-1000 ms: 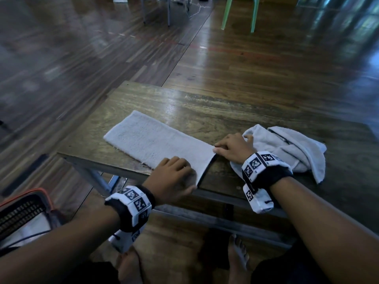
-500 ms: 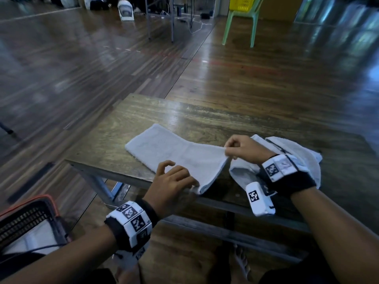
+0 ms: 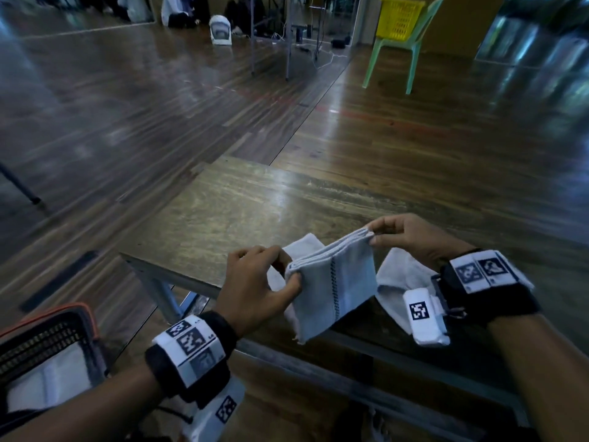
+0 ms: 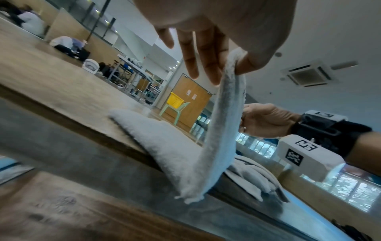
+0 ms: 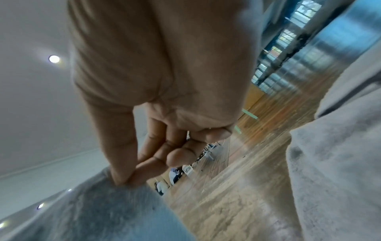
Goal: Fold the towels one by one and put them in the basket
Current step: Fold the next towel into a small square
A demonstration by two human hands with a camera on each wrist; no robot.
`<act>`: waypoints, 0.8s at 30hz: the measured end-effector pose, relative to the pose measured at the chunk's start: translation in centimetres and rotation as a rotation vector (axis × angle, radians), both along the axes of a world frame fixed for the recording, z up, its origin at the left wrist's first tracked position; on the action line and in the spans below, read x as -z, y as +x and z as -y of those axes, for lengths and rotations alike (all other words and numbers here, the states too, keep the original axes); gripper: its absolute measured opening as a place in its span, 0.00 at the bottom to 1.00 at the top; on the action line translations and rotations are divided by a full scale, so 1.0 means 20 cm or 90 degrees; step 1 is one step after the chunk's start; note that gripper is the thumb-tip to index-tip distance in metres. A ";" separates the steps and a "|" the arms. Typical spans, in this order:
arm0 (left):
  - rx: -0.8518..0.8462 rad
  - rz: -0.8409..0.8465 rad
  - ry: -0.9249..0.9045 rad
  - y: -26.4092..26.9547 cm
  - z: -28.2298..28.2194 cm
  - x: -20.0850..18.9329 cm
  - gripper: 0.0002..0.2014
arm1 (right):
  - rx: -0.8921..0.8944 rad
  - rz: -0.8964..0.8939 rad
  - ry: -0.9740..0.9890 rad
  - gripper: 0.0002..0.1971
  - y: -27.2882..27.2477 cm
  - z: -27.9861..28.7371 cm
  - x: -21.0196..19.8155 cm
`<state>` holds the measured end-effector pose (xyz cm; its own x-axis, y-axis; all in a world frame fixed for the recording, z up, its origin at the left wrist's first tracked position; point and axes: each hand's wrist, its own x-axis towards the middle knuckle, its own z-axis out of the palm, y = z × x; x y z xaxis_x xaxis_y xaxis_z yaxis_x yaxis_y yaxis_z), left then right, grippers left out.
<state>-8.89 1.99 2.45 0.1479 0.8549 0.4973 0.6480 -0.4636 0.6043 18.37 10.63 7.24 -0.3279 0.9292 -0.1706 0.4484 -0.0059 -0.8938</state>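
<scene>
Both hands (image 3: 255,288) pinch the towel (image 3: 334,282), its top edge running left-right.

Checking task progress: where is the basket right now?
In the head view the basket sits at lower left, on the floor beside the table, below the left hand.

There are three towels: one towel (image 3: 331,282) is held up over the table (image 3: 242,212), one crumpled towel (image 3: 401,275) lies on the table, and one folded towel (image 3: 47,384) is inside the basket (image 3: 47,333). There are two hands, the left hand (image 3: 255,288) and the right hand (image 3: 411,237). There is one table, one dark basket, one green chair (image 3: 404,49), and one yellow basket (image 3: 398,17) on that chair.
</scene>
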 end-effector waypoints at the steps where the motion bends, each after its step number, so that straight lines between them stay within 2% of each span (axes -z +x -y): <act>1: -0.007 0.001 -0.016 -0.03 -0.03 0.02 0.07 | 0.000 0.015 0.004 0.09 -0.04 -0.04 0.01; 4: -0.051 -0.018 -0.067 -0.10 -0.12 0.08 0.10 | -0.007 0.049 0.000 0.08 -0.17 -0.16 0.04; 8: -0.103 -0.075 -0.160 -0.16 -0.23 0.15 0.15 | -0.012 0.182 0.007 0.02 -0.28 -0.29 0.12; 10: -0.128 -0.102 -0.219 -0.17 -0.27 0.19 0.14 | -0.009 0.201 -0.011 0.01 -0.32 -0.33 0.16; 13: -0.156 -0.128 -0.267 -0.18 -0.31 0.23 0.13 | -0.027 0.235 -0.020 0.08 -0.37 -0.38 0.22; 17: -0.158 -0.158 -0.293 -0.19 -0.35 0.25 0.13 | -0.046 0.320 0.002 0.03 -0.41 -0.41 0.28; 20: -0.155 -0.196 -0.280 -0.21 -0.36 0.27 0.10 | -0.057 0.371 0.028 0.07 -0.44 -0.40 0.32; 24: -0.131 -0.178 -0.273 -0.23 -0.39 0.27 0.06 | -0.077 0.454 0.080 0.12 -0.44 -0.38 0.32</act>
<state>-13.50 9.70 -3.03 0.0329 0.9974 0.0635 0.8618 -0.0605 0.5036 9.64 18.24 0.89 -0.2775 0.9203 -0.2759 0.9127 0.1629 -0.3747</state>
